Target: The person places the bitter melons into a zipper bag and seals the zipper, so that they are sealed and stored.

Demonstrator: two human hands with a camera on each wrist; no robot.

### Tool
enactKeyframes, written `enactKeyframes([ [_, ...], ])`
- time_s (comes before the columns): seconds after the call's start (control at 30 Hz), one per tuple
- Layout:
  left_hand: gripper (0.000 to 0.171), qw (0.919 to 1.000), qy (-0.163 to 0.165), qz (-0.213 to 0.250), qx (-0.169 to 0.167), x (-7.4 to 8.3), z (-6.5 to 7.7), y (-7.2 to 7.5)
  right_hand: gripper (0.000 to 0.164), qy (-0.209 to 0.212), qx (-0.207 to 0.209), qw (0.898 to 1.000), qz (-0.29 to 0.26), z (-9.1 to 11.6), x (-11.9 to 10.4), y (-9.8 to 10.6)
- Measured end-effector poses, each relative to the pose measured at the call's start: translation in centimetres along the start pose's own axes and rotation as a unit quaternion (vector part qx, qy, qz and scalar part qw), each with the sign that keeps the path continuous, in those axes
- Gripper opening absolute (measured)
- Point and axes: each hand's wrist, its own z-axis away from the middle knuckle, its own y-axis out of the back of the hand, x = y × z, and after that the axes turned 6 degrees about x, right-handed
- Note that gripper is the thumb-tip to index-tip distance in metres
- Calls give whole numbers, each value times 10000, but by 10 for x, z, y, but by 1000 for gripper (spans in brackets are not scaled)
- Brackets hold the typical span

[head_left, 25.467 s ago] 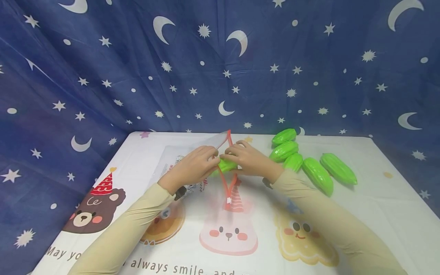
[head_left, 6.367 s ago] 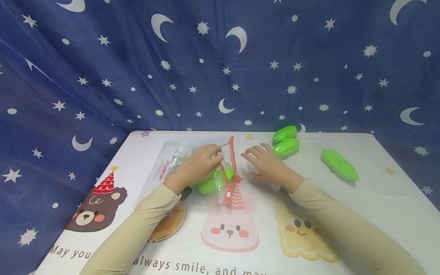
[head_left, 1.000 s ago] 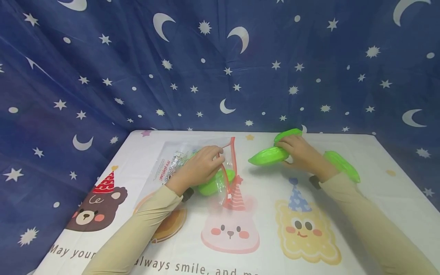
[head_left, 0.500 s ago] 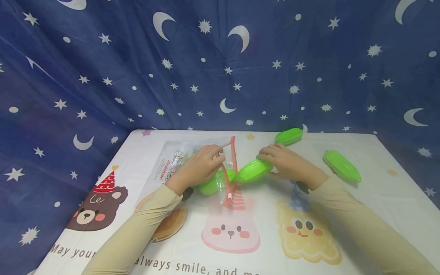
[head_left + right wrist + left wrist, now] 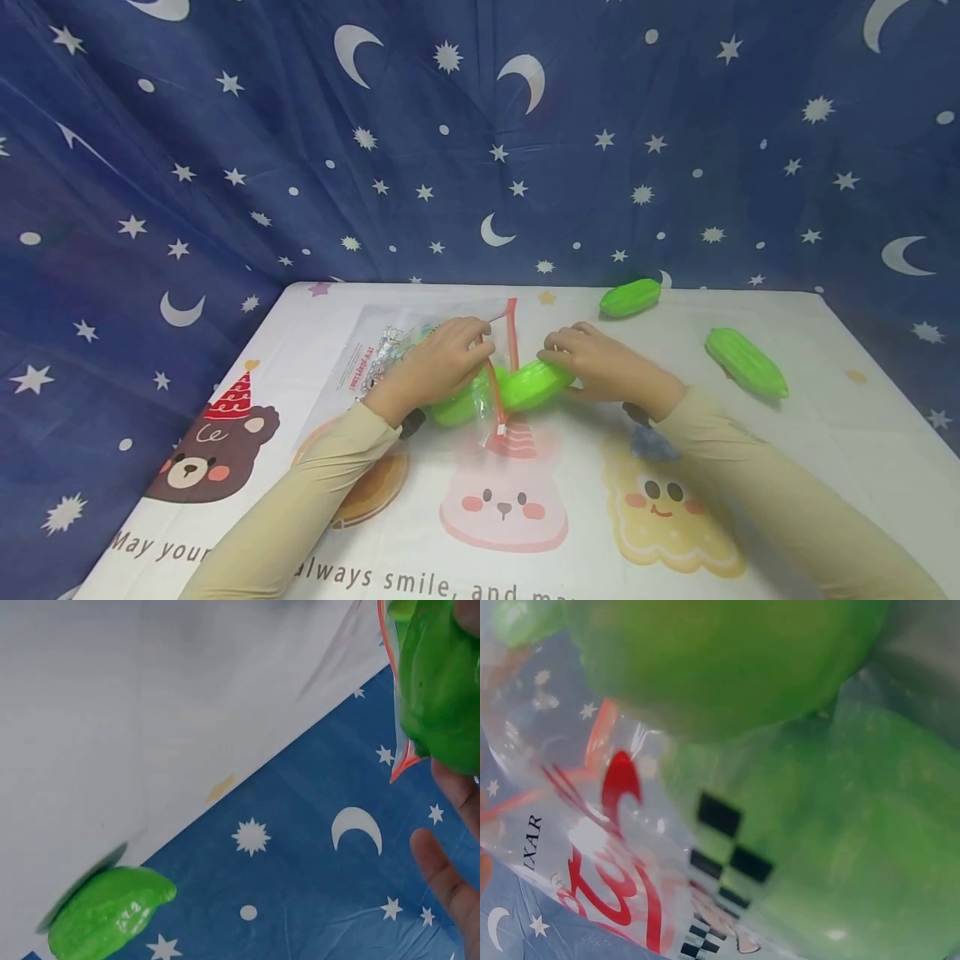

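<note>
The left hand (image 5: 437, 362) is pinching a bag's (image 5: 382, 350) rim near the tabletop's (image 5: 817, 442) middle; the right hand (image 5: 607, 367) is gripping a vegetable (image 5: 536, 385) at its mouth; two other vegetables (image 5: 746, 362) are lying toward the far right corner.

A blue star-and-moon curtain (image 5: 420, 108) hangs behind a white tablecloth (image 5: 585, 500) with cartoon prints.

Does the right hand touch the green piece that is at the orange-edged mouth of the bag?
Touching. The head view shows the right hand gripping the outer end of that green piece, with no gap between them.
</note>
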Motion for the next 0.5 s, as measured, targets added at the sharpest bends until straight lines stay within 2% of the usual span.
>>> enactKeyframes([
  [0.2, 6, 10000, -33, -9, 82, 1, -1, 0, 46, -143, 176, 9997, 78, -4, -2, -9],
  [0.5, 6, 10000, -25, -53, -9, -1, -1, 0, 42, -506, 235, 9984, 15, -11, -8, -19],
])
